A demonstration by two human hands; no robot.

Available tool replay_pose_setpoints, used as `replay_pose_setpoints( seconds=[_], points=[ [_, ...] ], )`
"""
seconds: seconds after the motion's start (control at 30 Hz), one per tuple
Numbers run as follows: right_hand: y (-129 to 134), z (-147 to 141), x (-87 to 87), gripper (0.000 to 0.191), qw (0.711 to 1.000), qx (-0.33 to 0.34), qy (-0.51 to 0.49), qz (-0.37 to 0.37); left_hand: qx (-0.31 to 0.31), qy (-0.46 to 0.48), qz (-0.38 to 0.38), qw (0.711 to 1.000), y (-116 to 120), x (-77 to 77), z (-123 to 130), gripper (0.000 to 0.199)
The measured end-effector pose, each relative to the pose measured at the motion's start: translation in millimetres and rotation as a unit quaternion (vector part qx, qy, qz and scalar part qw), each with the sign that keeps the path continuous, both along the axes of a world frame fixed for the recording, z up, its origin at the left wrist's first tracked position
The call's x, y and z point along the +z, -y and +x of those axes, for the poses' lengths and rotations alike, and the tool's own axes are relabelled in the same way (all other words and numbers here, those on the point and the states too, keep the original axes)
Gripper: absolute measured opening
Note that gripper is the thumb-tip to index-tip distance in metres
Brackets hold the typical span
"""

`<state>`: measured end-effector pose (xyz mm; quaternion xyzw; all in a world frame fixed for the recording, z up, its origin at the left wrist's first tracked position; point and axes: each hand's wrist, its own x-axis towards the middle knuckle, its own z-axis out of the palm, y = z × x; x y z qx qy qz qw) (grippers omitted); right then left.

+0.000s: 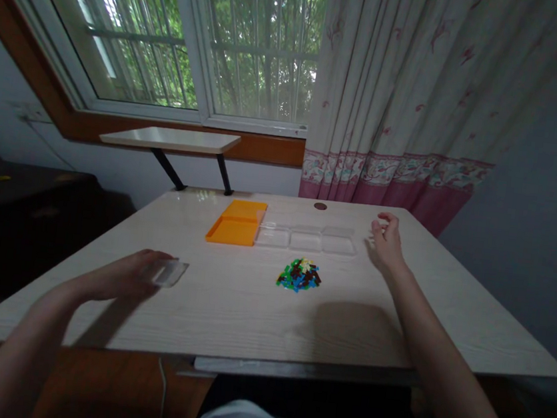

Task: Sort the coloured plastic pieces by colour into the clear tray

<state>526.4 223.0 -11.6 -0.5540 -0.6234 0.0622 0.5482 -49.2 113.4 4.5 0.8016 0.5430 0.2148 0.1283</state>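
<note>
Pale counter (226,317) below a barred window (264,46). Left hand (136,273): fingers clamped on a clear container (170,273) above counter left—blurred, grip security uncertain; a loose hold could drop it. Right hand (387,243), beside the clear trays (305,241): fingers curled, apart. Coloured pieces (300,276) lie between—a stray sweep could scatter them. Orange case (233,231) adjoins trays.

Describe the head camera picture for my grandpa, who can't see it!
The left hand holds a clear plastic container over a pale table, and the right hand hovers near three clear trays. Between the hands sit a colorful heap of small pieces and an open orange case.
</note>
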Motion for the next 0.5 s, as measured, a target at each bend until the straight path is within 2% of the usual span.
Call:
replay_pose_setpoints(
  seconds=[0.07,0.13,0.2,0.27,0.4,0.5],
  points=[
    [2.8,-5.7,3.1,0.036,0.999,-0.015,0.001,0.032,0.032,0.039,-0.012,0.999,-3.8,7.8,20.8,0.047],
    [7.6,-16.3,5.2,0.032,0.998,-0.012,0.010,0.066,0.051,0.066,-0.050,0.995,-7.9,19.7,53.6,0.054],
    [15.7,-32.8,6.5,0.028,0.995,0.025,0.041,0.092,-0.004,0.100,-0.084,0.991,-13.6,30.2,95.6,0.057],
    [27.9,-54.2,7.1,0.026,0.985,0.106,0.093,0.096,-0.052,0.156,-0.108,0.980,-22.1,34.8,142.0,0.059],
    [55.5,-96.9,6.1,0.040,0.936,0.291,0.184,0.077,-0.113,0.298,-0.154,0.935,-45.1,24.1,225.0,0.065],
    [66.1,-112.7,3.6,0.042,0.920,0.337,0.190,0.068,-0.115,0.427,-0.154,0.884,-57.2,6.5,262.6,0.064]
  ],
)
